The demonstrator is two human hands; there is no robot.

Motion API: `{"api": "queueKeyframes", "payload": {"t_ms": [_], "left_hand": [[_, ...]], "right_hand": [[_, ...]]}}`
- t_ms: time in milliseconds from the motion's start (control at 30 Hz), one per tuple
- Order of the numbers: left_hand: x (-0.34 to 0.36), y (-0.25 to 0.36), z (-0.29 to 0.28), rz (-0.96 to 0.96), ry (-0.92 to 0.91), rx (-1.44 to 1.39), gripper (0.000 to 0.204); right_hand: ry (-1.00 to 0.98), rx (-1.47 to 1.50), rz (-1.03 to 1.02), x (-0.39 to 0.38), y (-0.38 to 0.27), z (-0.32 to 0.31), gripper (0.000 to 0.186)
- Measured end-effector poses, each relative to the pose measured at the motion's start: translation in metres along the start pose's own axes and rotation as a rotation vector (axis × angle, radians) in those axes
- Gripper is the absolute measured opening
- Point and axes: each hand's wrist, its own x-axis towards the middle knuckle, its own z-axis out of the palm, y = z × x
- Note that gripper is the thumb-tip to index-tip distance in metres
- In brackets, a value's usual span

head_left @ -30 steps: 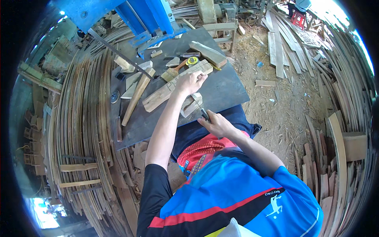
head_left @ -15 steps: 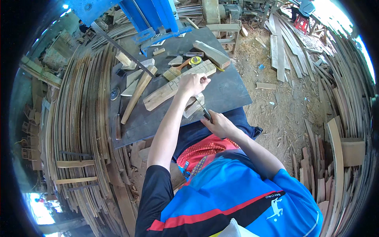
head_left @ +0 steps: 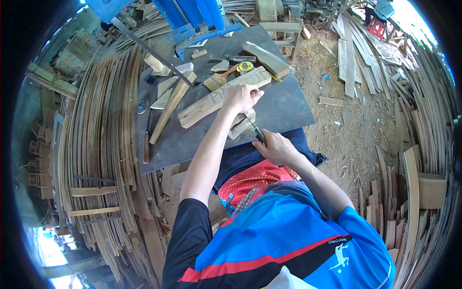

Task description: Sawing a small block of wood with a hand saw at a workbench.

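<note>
My left hand (head_left: 242, 98) is closed above the near part of the dark bench, its fingers curled in; whether anything sits in them is hidden. Just below it lies a small light wood block (head_left: 242, 126), partly covered by the hand. My right hand (head_left: 278, 148) grips a thin-bladed tool (head_left: 260, 135) by its dark handle at the bench's near edge. Its narrow metal blade points up-left over the small block. Behind my left hand rests a long wood block (head_left: 202, 109) with pencil marks on top.
On the bench (head_left: 286, 108) lie a brush (head_left: 219, 81), a yellow tape measure (head_left: 245, 67), a tapered wood piece (head_left: 171, 108) and a thick block (head_left: 266, 59). A blue machine (head_left: 192, 19) with a saw blade (head_left: 149, 50) stands behind. Stacked boards (head_left: 96, 130) flank the left; a person sits far right.
The bench and everything on it sit slightly further right and higher in the picture. Both hands keep nearly the same pose over the small block, the right still gripping the tool.
</note>
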Motion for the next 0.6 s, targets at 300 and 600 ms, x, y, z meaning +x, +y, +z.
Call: {"api": "queueKeyframes", "payload": {"t_ms": [300, 600], "left_hand": [[-0.003, 0.005, -0.001, 0.075, 0.039, 0.07, 0.032], [-0.013, 0.009, -0.004, 0.171, 0.265, -0.104, 0.026]], "right_hand": [[0.093, 0.064, -0.058, 0.0, 0.011, 0.016, 0.032], [0.116, -0.001, -0.049, -0.006, 0.009, 0.018, 0.05]]}}
